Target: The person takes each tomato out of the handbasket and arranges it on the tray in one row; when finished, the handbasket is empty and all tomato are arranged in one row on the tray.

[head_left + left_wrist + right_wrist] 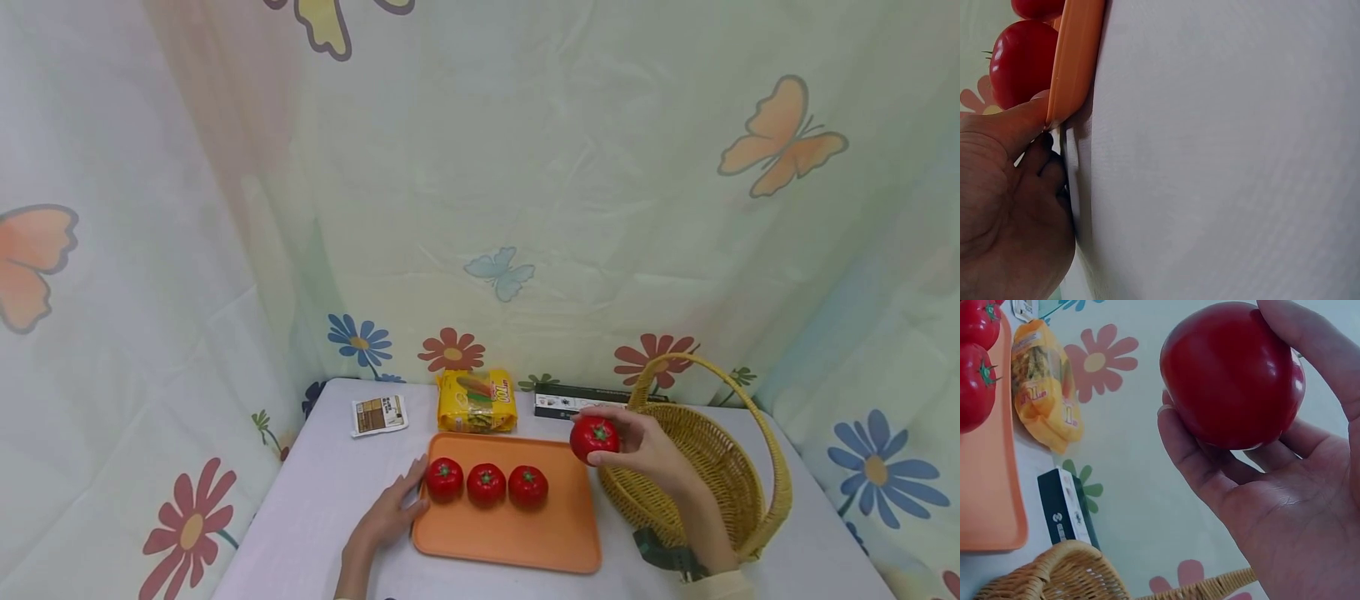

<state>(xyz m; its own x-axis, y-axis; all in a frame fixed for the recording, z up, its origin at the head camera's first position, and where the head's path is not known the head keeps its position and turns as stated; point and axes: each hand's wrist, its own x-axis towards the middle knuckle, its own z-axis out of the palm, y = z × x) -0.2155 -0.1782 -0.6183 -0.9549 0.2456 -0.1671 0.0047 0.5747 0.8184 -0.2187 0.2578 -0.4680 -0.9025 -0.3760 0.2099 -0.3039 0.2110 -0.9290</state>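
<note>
My right hand (647,446) holds a red tomato (595,439) with a green stem, raised over the right end of an orange tray (525,533). The right wrist view shows the thumb on one side of this tomato (1229,375) and the fingers curled round the other. At the tray's left edge is my left hand (392,510). Its thumb lies on the rim, and the other fingers bend below it in the left wrist view. On the tray, a row of three tomatoes stands toward the far side: a left one (444,479), a middle one (486,485) and a right one (528,487).
A wicker basket (712,442) with a tall handle stands right of the tray, partly behind the right forearm. Behind the tray are a yellow food packet (477,402) and a long dark box (577,400). A small white-and-brown packet (379,415) lies at the back left.
</note>
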